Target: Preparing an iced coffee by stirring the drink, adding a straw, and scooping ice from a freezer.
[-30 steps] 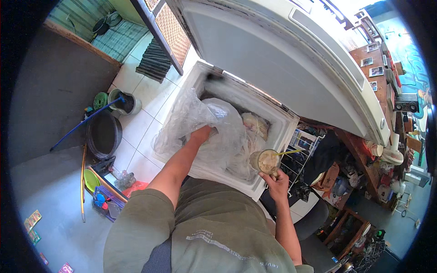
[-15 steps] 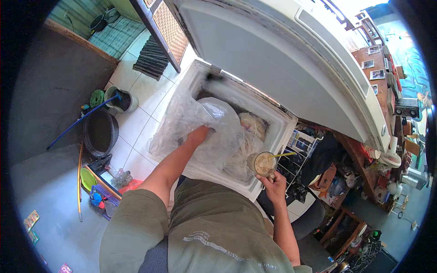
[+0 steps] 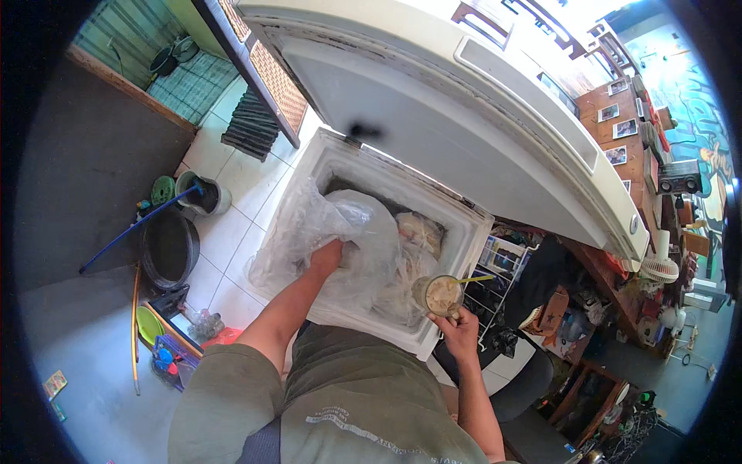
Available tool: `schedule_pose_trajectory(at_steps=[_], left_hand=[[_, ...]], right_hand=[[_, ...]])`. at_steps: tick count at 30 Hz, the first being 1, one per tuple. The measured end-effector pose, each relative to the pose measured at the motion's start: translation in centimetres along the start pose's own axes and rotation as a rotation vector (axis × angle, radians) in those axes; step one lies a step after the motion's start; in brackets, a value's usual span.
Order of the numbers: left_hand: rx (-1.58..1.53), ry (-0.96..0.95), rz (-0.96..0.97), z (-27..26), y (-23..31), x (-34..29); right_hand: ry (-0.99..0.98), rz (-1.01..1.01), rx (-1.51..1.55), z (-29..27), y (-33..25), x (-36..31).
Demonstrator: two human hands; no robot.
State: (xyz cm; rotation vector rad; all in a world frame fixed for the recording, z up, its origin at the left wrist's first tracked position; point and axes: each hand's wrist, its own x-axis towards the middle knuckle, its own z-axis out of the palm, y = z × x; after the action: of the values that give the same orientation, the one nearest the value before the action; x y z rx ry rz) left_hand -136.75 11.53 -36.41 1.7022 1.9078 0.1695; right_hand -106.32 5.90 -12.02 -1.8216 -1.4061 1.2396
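Observation:
In front of me a white chest freezer stands with its lid raised. A large clear plastic bag fills its left part and spills over the rim. My left hand reaches down into the bag's folds, its fingers hidden there. Beside the bag lies a smaller pale, filled packet. My right hand grips a glass mug by its near side, holding it over the freezer's near right corner. Pale chunks that look like ice sit in the mug, and a yellow stick or straw leans out to the right.
The open lid slants across the far side. On the left floor are a grey bucket, a black tub and a blue stick. A white wire rack and a dark chair stand to the right.
The view has shifted, with the freezer appearing lower and the lid further left. My left hand has moved slightly within the bag. The mug stays in my right hand.

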Motion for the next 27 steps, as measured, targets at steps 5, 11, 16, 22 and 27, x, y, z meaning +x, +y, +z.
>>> schedule_pose_trajectory(at_steps=[5,11,16,22,27], left_hand=[[-0.006,0.085,-0.131,0.4,1.3,-1.1],[0.015,-0.070,0.055,-0.5,-0.2,0.4],[0.094,0.053,0.153,3.4,-4.2,1.8],[0.142,0.140,0.041,4.9,-2.3,2.3],[-0.086,0.061,0.345,2.0,-3.5,2.5]], right_hand=[[-0.024,0.067,0.019,-0.4,0.1,-0.2],[-0.048,0.142,-0.020,-1.1,0.3,-0.2],[-0.047,0.037,0.020,-0.3,-0.5,-0.2],[-0.034,0.028,0.025,-0.4,1.3,0.1],[-0.030,0.011,-0.050,-0.2,0.9,0.7]])
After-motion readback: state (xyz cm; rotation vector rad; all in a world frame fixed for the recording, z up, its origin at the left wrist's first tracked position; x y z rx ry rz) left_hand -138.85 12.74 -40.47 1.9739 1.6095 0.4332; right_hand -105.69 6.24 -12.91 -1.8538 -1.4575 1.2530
